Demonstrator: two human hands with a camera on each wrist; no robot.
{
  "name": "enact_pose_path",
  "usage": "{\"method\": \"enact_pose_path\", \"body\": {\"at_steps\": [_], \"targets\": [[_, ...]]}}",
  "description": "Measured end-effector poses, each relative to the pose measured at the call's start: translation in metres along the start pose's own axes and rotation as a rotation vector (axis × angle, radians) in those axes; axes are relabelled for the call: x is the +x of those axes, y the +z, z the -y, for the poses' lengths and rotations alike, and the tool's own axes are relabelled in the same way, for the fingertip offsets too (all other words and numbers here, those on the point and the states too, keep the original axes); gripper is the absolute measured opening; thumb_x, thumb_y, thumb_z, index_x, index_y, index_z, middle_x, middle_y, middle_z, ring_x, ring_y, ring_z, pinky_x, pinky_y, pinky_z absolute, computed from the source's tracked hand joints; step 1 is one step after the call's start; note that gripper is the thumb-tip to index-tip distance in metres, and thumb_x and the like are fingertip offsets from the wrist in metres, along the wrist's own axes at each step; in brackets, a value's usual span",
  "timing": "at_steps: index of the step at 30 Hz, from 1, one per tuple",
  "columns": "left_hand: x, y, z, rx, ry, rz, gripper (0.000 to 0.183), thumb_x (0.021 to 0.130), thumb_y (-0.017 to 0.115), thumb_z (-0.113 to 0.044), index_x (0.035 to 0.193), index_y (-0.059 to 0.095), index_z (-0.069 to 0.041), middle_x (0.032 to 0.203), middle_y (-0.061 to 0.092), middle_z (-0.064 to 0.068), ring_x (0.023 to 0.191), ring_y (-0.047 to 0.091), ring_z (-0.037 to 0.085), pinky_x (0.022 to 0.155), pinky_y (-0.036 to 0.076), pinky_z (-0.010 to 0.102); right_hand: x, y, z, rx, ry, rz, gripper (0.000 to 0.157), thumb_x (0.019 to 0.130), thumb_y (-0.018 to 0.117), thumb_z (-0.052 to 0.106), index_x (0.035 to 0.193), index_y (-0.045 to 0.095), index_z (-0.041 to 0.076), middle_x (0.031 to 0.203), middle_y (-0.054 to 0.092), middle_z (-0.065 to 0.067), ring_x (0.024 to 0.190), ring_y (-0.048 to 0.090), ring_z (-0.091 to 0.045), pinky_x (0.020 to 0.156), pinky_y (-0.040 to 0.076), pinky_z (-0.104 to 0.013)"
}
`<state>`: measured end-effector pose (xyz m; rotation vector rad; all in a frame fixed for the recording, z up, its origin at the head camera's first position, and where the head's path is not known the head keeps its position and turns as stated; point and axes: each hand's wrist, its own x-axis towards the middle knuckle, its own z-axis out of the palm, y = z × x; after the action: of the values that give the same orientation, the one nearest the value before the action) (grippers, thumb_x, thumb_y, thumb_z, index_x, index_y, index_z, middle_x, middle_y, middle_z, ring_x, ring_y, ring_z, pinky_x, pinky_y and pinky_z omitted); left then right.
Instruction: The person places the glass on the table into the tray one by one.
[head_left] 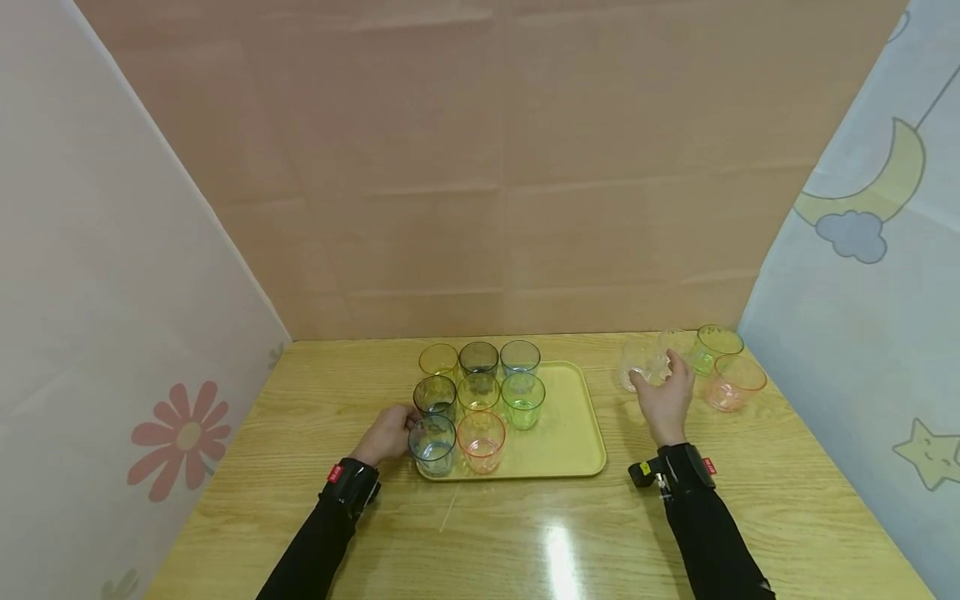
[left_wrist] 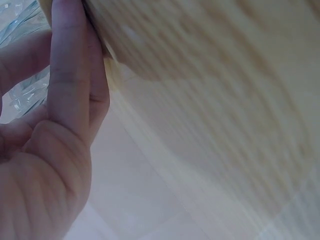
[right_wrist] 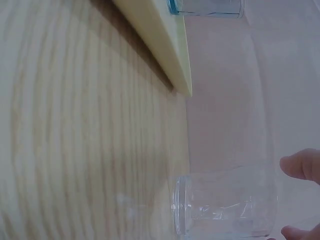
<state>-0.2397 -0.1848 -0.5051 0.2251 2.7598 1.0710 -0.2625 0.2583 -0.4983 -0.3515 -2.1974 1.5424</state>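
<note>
My left hand (head_left: 386, 435) is at the left edge of a yellow tray (head_left: 573, 437). Its fingers seem to pinch the tray's rim, partly hidden behind a blue-rimmed glass (head_left: 432, 450). Just behind that is a smoky glass (head_left: 435, 397). On the right, my right hand (head_left: 667, 404) reaches toward a clear glass (head_left: 633, 375), thumb and fingers spread. In the right wrist view, a gap shows between the thumb and this clear glass (right_wrist: 225, 207), which stands upright on the table. A second clear glass (head_left: 675, 342) stands behind the right fingers.
Several tinted glasses fill the tray's left part, among them a green glass (head_left: 523, 400) and an orange-rimmed glass (head_left: 482, 442). Beyond my right hand stand a yellow-green glass (head_left: 717, 346) and a pinkish-orange glass (head_left: 735, 383). Patterned side panels and a brown backdrop (head_left: 495, 183) enclose the table.
</note>
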Motion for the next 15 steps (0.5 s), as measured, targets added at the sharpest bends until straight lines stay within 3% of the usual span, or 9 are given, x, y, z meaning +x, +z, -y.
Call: {"method": "enact_pose_path", "body": {"at_steps": [15], "targets": [[0.0, 0.0, -0.001, -0.017, -0.014, -0.004, 0.014, 0.087, 0.069, -0.004, 0.098, 0.066, 0.004, 0.082, 0.062, 0.007, 0.074, 0.055, 0.016, 0.063, 0.046, 0.027, 0.016, 0.015, 0.0, -0.044, 0.104, 0.028, 0.092, 0.087, 0.073, 0.022, 0.155, 0.015, 0.003, 0.155, 0.012, -0.028, 0.142, 0.022, -0.045, 0.114, 0.026, -0.057]]}}
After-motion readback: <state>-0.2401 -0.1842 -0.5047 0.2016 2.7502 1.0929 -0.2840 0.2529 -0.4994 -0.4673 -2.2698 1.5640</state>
